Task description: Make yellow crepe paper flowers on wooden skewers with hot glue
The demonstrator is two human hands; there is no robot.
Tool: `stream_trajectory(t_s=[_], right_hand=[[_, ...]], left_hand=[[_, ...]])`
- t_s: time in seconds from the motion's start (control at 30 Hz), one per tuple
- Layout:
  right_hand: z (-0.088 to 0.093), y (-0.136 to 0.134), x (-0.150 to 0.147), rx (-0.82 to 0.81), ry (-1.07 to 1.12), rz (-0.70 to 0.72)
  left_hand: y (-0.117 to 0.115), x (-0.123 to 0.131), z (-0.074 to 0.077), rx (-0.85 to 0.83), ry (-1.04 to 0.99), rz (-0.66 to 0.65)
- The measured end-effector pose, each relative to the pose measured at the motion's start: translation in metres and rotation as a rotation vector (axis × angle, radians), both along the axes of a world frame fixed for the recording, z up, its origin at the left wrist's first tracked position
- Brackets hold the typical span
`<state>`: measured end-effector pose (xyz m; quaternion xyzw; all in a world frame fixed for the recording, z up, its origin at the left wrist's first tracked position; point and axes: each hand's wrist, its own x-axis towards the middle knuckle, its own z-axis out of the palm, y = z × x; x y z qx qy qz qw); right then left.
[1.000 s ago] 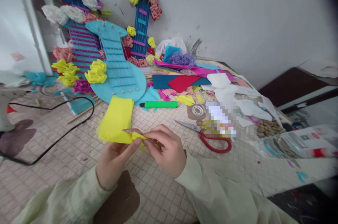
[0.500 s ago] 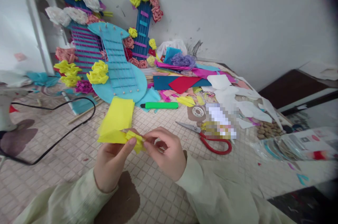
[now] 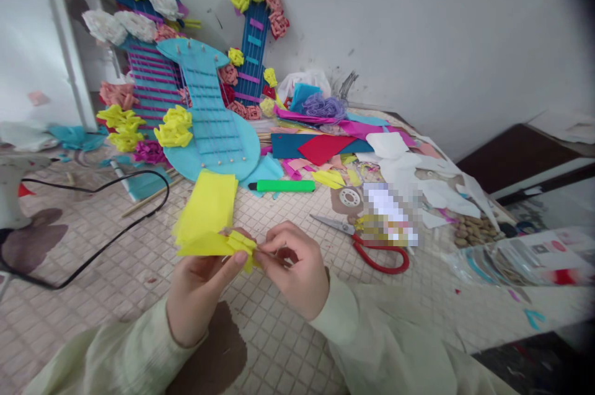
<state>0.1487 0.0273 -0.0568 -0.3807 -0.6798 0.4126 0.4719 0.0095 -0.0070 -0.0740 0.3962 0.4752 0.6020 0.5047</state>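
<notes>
A folded strip of yellow crepe paper (image 3: 242,242) is pinched between the thumb and fingers of my left hand (image 3: 198,292). My right hand (image 3: 297,268) closes in a pinch on the right end of the same strip, where it narrows; its fingertips partly hide that end. Just behind my left hand, a flat yellow paper sheet (image 3: 211,199) lies on the table, close to the strip's left end. Red-handled scissors (image 3: 381,263) rest on the table to the right of my right hand.
Beyond my hands lies a green marker (image 3: 286,186). Paper-flowered models, among them a light-blue guitar shape (image 3: 214,128), lean at the back left. A black cord (image 3: 116,234) loops at left near a white glue gun (image 3: 13,190). White paper scraps (image 3: 432,187) spread at right.
My left hand and the yellow strip have shifted slightly to the right and down. Both hands keep their pinch on the strip.
</notes>
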Motion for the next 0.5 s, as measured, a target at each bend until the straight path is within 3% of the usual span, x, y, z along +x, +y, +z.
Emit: stream_trajectory(t_s=[0.5], right_hand=[[0.0049, 0.0007, 0.0041, 0.065, -0.108, 0.022]], left_hand=[[0.0025, -0.0032, -0.0011, -0.058, -0.019, 0.139]])
